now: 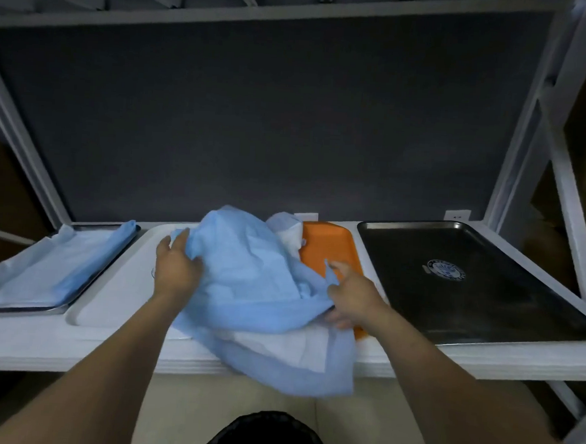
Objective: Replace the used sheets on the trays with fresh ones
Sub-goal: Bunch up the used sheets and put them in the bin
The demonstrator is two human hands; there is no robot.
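Gripping the crumpled blue sheet point(247, 274) from both sides, the person bunches it into a raised mound above the worktop point(71, 345). The left hand point(175, 266) holds the sheet's left edge, its fingers point(180, 240) reaching up behind the fabric and the thumb pressed on the front. The right hand point(349, 294) pinches a fold at the sheet's right side, the index finger stretched forward over the fabric and the other fingers curled beneath it. The sheet covers the right part of the white tray point(119, 286) and the left part of the orange tray point(327, 248), and its lower end, which shows a white underside, hangs over the front edge of the worktop. Behind the mound a small white bundle point(287, 231) sits at the far left corner of the orange tray. At the far left, a metal tray point(18, 309) carries a flat blue sheet point(59, 269) whose far edge is folded over. On the right, just beside the orange tray, lies a dark metal tray point(469, 284) with a round emblem point(446, 269) on its bare bottom. The four trays stand side by side in a row against a dark back panel point(257, 116). Below the worktop, between the forearms, the top of a dark bin point(268, 436) is in view.
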